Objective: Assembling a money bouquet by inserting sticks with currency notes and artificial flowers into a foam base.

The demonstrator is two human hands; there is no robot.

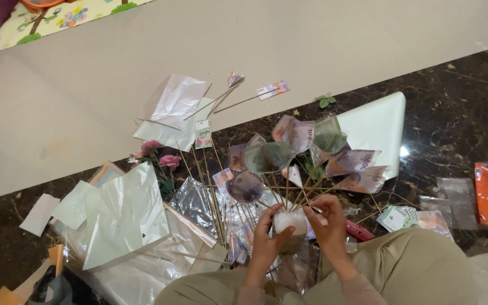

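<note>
So the white foam ball (290,221) sits right over my lap, with thin sticks (300,192) fanning up out of it, each carrying a folded banknote (295,133). My left hand (265,242) is cupped round the ball from below, probably to steady it. My right hand (330,220) pinches a stick near its base. Pink fake roses (162,156) and clear plastic sheets (122,214) lie off to the left on the dark floor (453,124).
</note>
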